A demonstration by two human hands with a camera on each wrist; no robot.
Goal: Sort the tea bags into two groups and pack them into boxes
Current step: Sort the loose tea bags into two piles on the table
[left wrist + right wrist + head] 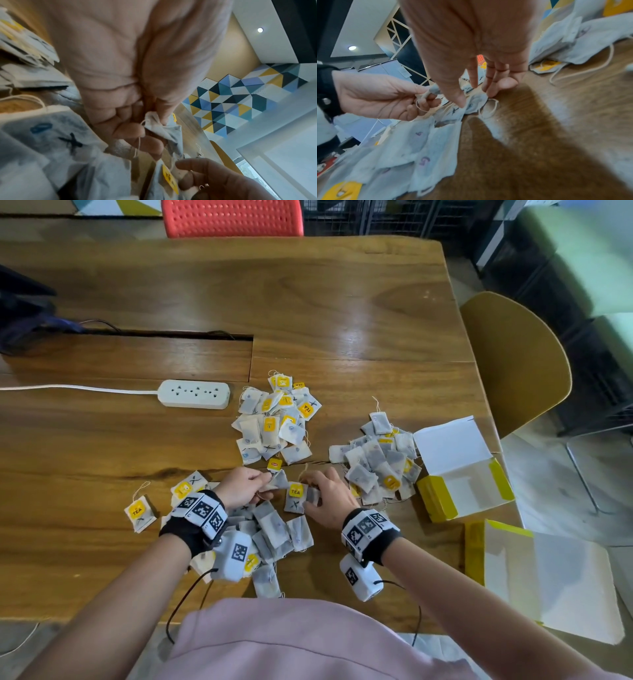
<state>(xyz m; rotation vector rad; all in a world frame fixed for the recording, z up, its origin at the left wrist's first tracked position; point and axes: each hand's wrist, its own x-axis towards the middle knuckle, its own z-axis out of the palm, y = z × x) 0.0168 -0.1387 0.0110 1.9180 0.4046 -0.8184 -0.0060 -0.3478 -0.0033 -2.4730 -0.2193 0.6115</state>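
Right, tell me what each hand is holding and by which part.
The left hand pinches a tea bag by its bunched top corner. The right hand presses its fingertips on another tea bag lying on the table, near its edge.

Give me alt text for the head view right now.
The left hand pinches a tea bag while the right hand presses another, between piles of tea bags on a wooden table; an open yellow box stands at right.
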